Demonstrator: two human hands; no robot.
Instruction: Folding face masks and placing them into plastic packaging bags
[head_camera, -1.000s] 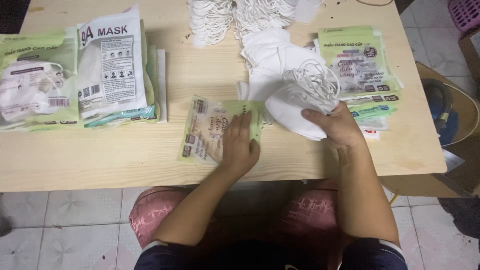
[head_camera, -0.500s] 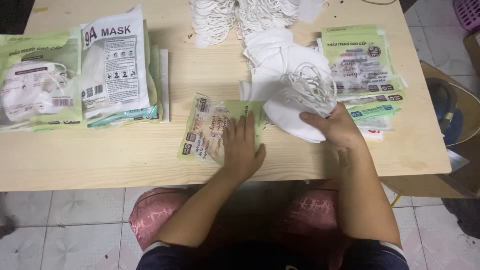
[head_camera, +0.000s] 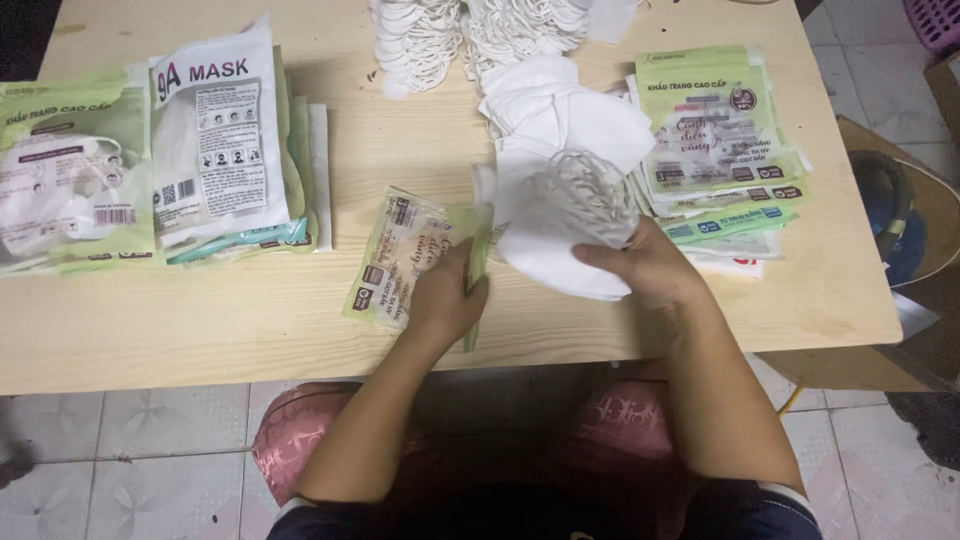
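Both hands low: left (head_camera: 447, 298) pinches pouch (head_camera: 400, 255), right (head_camera: 645, 266) grips masks (head_camera: 560, 225).

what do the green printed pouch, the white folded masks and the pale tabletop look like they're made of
Green printed flat pouch under the left hand: thin plastic film, apparently glossy, since it catches light and crinkles. White folded masks in the right hand: soft matte fabric, probably nonwoven, with thin white ear loops. Pale tabletop: wood or wood-look laminate, showing fine grain lines; which one cannot be told.

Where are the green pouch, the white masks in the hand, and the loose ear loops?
green pouch (head_camera: 395, 255), head view, printed front.
white masks (head_camera: 560, 235), head view, top mask's face.
ear loops (head_camera: 420, 40), head view, pile's middle.
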